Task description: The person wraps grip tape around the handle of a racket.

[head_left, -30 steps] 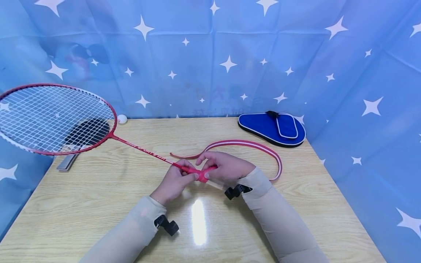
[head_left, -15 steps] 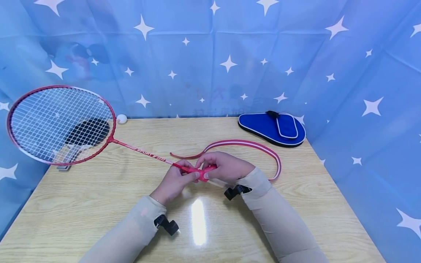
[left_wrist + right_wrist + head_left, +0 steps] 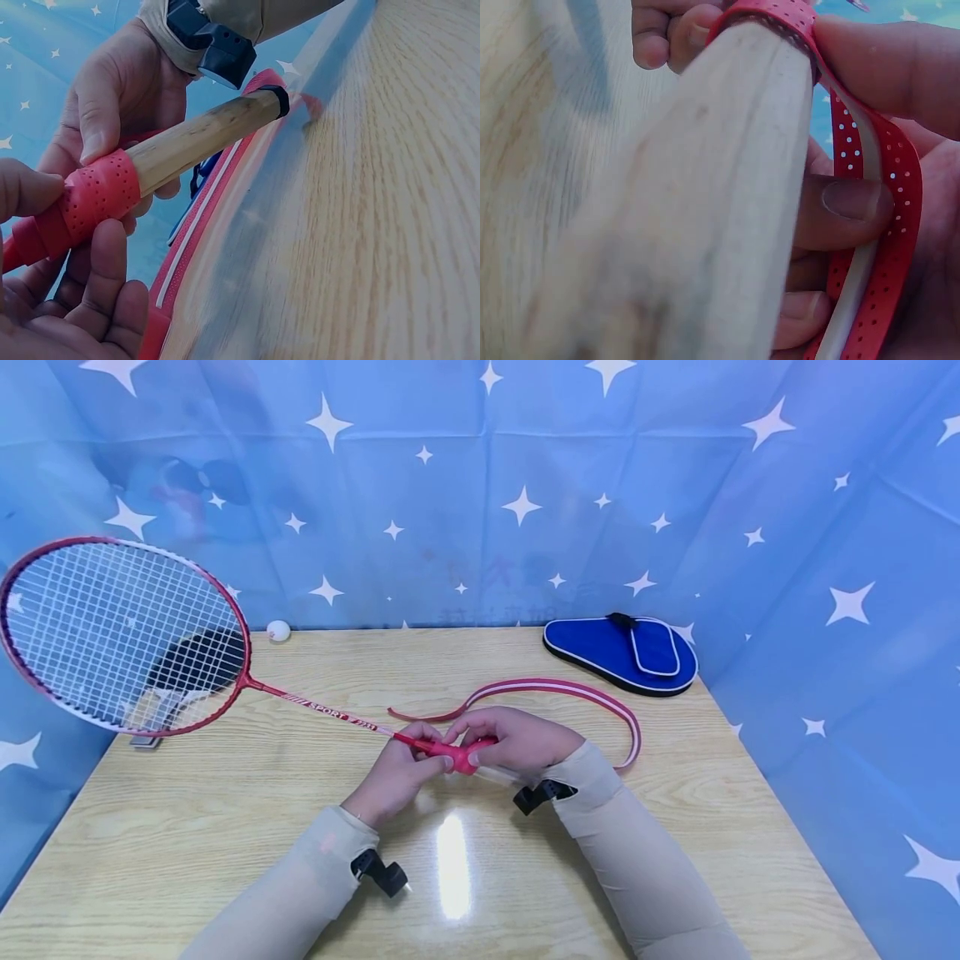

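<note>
A red badminton racket (image 3: pixel 318 707) is held above the table, its strung head out to the left. My left hand (image 3: pixel 390 781) pinches the top of its handle, thumb on red perforated grip tape (image 3: pixel 101 196) wound there. Below the wrap, the wooden handle (image 3: pixel 206 135) is bare down to a black-edged butt. My right hand (image 3: pixel 525 739) pinches the tape where it leaves the handle. In the right wrist view, the loose tape (image 3: pixel 896 187), with a pale stripe along it, loops down through the right fingers. Its long tail (image 3: pixel 570 687) curves over the table behind the right hand.
On the wooden table (image 3: pixel 225 827), a blue paddle-shaped case (image 3: pixel 600 647) lies at the back right. A white ball (image 3: pixel 278 631) sits at the back left. Behind the racket strings lies a dark paddle (image 3: pixel 195 662). Blue star-printed cloth (image 3: pixel 450 485) hangs behind the table.
The racket has turned about its shaft, so its head shows more of its strings; it swung right and then back left. Both hands stay in nearly the same place.
</note>
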`<control>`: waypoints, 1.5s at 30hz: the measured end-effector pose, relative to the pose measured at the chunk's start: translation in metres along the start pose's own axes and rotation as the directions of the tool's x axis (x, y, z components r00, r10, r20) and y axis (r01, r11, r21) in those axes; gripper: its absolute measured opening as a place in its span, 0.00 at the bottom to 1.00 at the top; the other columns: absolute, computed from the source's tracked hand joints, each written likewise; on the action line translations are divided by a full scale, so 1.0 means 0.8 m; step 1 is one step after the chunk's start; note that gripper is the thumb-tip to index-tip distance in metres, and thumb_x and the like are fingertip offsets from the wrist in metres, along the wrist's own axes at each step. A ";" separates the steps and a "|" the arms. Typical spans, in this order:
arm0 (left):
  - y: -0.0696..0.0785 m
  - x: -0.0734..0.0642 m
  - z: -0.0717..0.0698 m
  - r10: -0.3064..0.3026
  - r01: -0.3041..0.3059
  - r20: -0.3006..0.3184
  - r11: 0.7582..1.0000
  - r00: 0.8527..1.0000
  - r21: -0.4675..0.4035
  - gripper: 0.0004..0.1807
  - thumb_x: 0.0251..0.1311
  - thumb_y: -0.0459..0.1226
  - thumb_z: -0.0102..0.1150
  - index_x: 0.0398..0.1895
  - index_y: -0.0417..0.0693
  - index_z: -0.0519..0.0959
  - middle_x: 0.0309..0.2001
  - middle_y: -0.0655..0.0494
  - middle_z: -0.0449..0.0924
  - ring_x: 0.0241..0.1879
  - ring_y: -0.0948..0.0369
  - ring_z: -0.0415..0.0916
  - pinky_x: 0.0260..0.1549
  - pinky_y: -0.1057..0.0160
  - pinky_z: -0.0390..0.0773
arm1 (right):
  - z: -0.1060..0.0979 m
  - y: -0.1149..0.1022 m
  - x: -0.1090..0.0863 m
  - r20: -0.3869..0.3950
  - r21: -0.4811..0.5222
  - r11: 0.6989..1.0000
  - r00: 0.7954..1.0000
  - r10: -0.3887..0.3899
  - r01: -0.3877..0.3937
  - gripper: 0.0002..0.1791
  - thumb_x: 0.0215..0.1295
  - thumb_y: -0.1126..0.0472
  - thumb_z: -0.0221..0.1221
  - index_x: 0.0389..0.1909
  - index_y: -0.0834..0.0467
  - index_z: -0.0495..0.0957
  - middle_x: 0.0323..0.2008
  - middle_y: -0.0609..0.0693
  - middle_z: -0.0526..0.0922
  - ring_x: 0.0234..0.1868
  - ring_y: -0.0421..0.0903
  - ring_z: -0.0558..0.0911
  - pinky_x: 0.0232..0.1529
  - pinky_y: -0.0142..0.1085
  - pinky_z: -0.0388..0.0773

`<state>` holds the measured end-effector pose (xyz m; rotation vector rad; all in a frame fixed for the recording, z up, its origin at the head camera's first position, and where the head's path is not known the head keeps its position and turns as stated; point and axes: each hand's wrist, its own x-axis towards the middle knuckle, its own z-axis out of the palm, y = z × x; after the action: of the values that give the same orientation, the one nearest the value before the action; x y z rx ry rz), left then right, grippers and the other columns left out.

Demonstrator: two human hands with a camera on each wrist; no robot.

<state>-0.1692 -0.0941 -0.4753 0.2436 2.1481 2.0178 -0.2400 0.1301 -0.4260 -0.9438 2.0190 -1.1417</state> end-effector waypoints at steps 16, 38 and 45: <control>0.001 0.000 -0.003 -0.019 0.019 -0.010 1.000 1.000 0.015 0.14 0.65 0.34 0.67 0.51 0.42 0.76 0.41 0.51 0.82 0.42 0.56 0.77 0.43 0.64 0.76 | -0.002 -0.001 -0.002 -0.037 -0.061 0.998 0.999 0.015 -0.017 0.21 0.71 0.61 0.67 0.62 0.52 0.75 0.44 0.44 0.90 0.44 0.49 0.87 0.50 0.46 0.77; 0.001 -0.002 -0.004 0.012 -0.011 -0.025 0.999 1.000 0.044 0.11 0.65 0.36 0.68 0.47 0.46 0.79 0.39 0.54 0.85 0.43 0.55 0.80 0.46 0.60 0.76 | -0.002 -0.001 0.001 -0.042 -0.030 1.000 0.999 -0.008 0.007 0.22 0.70 0.65 0.68 0.59 0.51 0.71 0.41 0.48 0.90 0.41 0.50 0.87 0.48 0.41 0.78; 0.000 -0.002 -0.003 0.019 -0.018 -0.007 0.998 1.000 0.052 0.10 0.64 0.33 0.68 0.47 0.47 0.79 0.38 0.55 0.83 0.41 0.56 0.77 0.45 0.60 0.75 | -0.002 0.000 -0.002 -0.020 -0.013 1.000 1.000 0.013 -0.013 0.22 0.71 0.68 0.64 0.61 0.51 0.71 0.44 0.46 0.92 0.47 0.48 0.89 0.57 0.42 0.78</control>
<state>-0.1684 -0.0968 -0.4753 0.2647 2.2134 1.9774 -0.2403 0.1322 -0.4250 -0.9275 2.0481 -1.1365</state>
